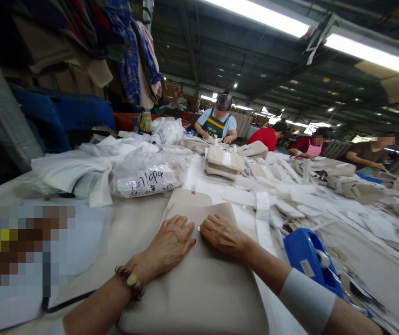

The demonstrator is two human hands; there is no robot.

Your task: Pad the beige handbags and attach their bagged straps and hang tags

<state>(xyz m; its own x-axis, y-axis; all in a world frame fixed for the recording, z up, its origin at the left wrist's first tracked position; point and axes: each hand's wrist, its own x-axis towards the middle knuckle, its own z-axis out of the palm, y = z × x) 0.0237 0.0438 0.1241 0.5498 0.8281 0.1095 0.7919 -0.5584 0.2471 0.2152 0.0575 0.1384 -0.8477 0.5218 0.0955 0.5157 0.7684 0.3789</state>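
Note:
A beige fabric bag (199,284) lies flat on the table (133,228) in front of me, its flap with a small metal clasp (193,190) pointing away. My left hand (169,244) rests palm down on the bag, fingers stretched flat. My right hand (223,235) lies flat beside it, fingertips almost touching the left ones. A small pale object (198,229) sits between the fingertips. A bead bracelet circles my left wrist; a grey cuff covers my right forearm.
A blue tape dispenser (311,263) stands right of my right arm. A plastic bag with handwritten numbers (149,179) and white fabric stacks (74,172) lie behind. Beige bags (225,160) and white strips cover the table. Several people work at the far end.

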